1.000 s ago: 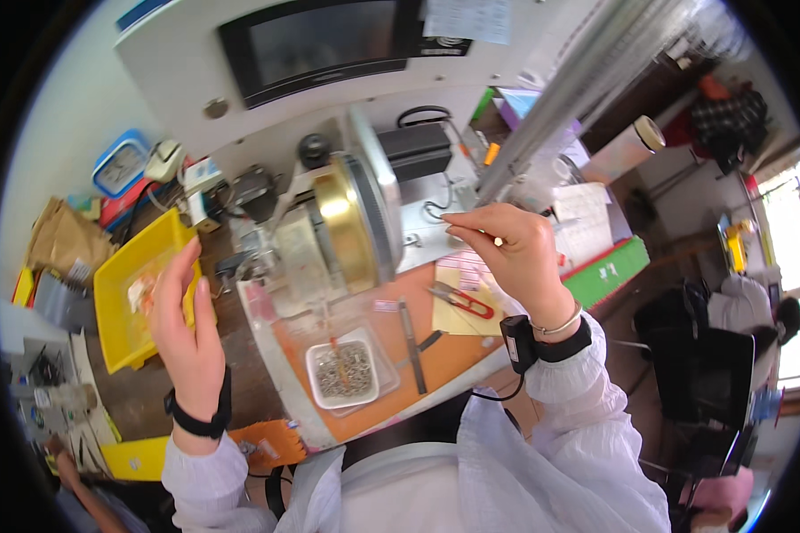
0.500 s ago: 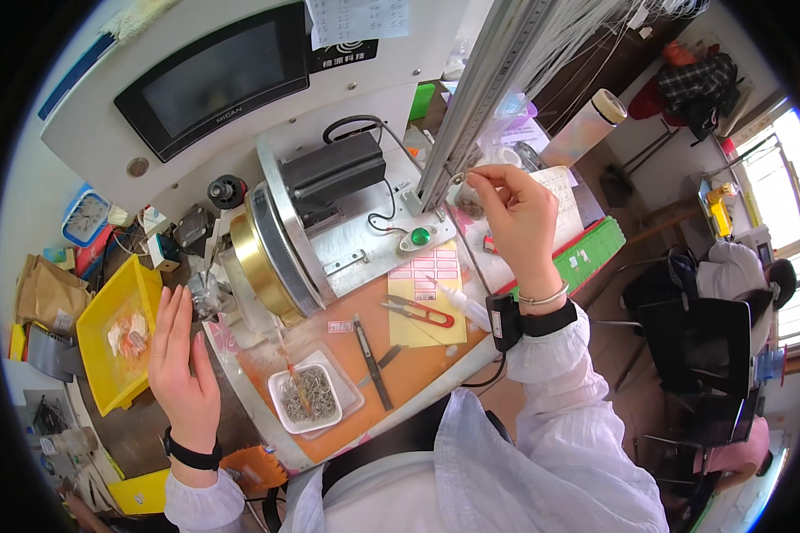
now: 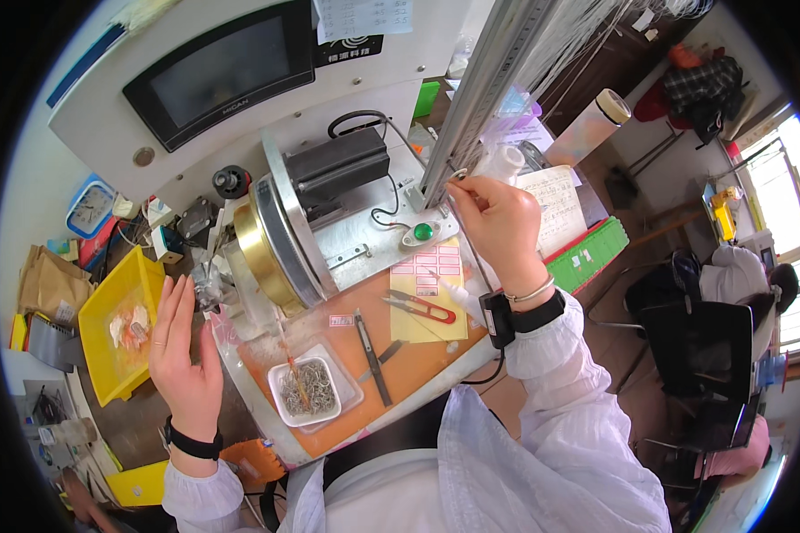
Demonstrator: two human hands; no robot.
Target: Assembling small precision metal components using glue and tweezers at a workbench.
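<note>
My right hand [image 3: 500, 222] is raised at the foot of a slanted grey metal rail [image 3: 493, 84], its fingers pinched on a thin wire hook [image 3: 458, 182] beside the rail. My left hand [image 3: 182, 351] is flat and open, fingers together and pointing up, next to the left end of a winding machine with a brass wheel [image 3: 262, 244]. It holds nothing. A white tray of small metal hooks [image 3: 307, 391] lies on the orange mat [image 3: 400, 364] between my hands.
A yellow bin [image 3: 116, 329] stands at left. Red-handled snips [image 3: 422, 306], tweezers [image 3: 372, 342] and a yellow label sheet [image 3: 428, 284] lie on the mat. A white control box with a dark screen [image 3: 213, 75] is behind. A green bin [image 3: 596, 253] and a person's chair are at right.
My right hand has moved up along the rail's foot with the wire hook. My left hand has come off the yellow bin and closer to the machine. The view has shifted.
</note>
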